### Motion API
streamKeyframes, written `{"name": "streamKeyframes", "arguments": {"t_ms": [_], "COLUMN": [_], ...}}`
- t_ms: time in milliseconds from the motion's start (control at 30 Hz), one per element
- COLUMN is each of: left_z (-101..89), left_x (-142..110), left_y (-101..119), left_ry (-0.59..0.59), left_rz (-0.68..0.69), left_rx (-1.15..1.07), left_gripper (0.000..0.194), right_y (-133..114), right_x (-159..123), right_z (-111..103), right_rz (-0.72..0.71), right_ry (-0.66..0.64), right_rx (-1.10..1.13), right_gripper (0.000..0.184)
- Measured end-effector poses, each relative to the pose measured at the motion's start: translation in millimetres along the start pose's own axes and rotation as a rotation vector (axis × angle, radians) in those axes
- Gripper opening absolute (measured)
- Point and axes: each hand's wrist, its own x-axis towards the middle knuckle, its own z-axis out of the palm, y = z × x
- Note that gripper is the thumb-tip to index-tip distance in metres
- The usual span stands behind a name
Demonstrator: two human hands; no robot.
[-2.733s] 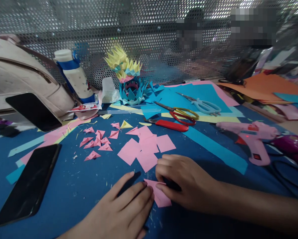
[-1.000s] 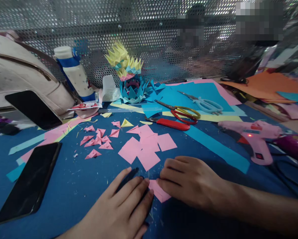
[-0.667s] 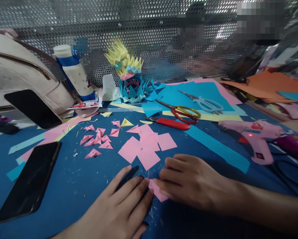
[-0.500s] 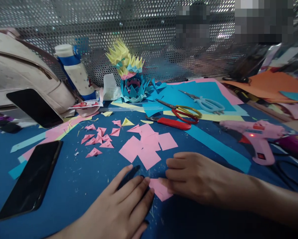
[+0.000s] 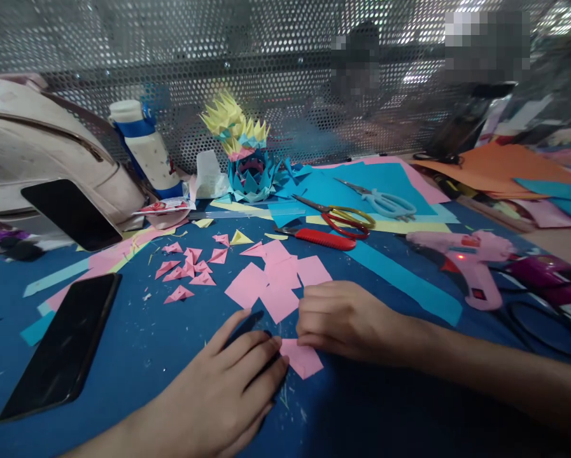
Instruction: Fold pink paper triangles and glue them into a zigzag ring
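Where the creased pink sheet (image 5: 303, 360) lay on the blue bench (image 5: 132, 362), it occupied the space between two hands; the left hand (image 5: 232, 388), at the left of the sheet, was set palm down with its fingers spread, the nearer fingertips contacting the sheet's left edge; the right hand (image 5: 349, 318), at the far right of the sheet, had its fingers curled inward at the sheet's upper edge; its thumb was hidden, so whether it pinched the paper could not be told.

Directly beyond the sheet, overlapping pink squares (image 5: 272, 280) lay flat; beyond the sheet and to its left, small folded pink triangles (image 5: 188, 268) formed a loose group; farther beyond the sheet, a red-handled tool (image 5: 326, 239) and scissors with red and yellow handles (image 5: 333, 219) lay close together; beyond the sheet and to its right, a blue paper strip (image 5: 404, 283) lay at a diagonal; well to the right of the sheet, a pink glue gun (image 5: 479, 254) showed a lit red indicator; well to the left of the sheet, a dark phone (image 5: 65, 346) lay flat; farthest beyond the sheet, a spiky paper ornament (image 5: 251, 178) stood before a perforated metal panel (image 5: 170, 63).
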Motion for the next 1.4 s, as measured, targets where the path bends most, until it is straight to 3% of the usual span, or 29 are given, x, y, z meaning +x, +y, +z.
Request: {"name": "streamKeyframes", "arguments": {"t_ms": [133,300,567,833,1000,1200,1400], "left_z": [-3.2,-2.8,-0.3,2.3,-0.2,-1.5,-1.2], "left_x": [2,7,31,46,47,46,57], "left_y": [-4,-9,-19,-21,-17,-16,-18], "left_ry": [-0.046,-0.046,-0.045,-0.196,-0.207,-0.217,-0.243], "left_rz": [-0.016,-0.094,-0.338,-0.386,-0.349,-0.373,-0.409], "left_rx": [-0.084,-0.231,-0.404,-0.415,-0.317,-0.373,-0.502], "left_gripper": [0.03,0.027,0.005,0.011,0.006,0.008,0.008], "right_y": [-3,-9,-10,-11,-12,-14,-15], "right_x": [1,1,1,2,2,2,2], "right_z": [9,11,8,5,4,4,3], "right_rz": [0.177,0.257,0.287,0.322,0.323,0.289,0.329], "right_ry": [-0.017,0.009,-0.034,-0.043,-0.044,-0.03,0.099], "right_rx": [0.124,0.181,0.239,0.221,0.217,0.218,0.278], "right_gripper": [0.029,0.022,0.02,0.022,0.021,0.012,0.011]}}
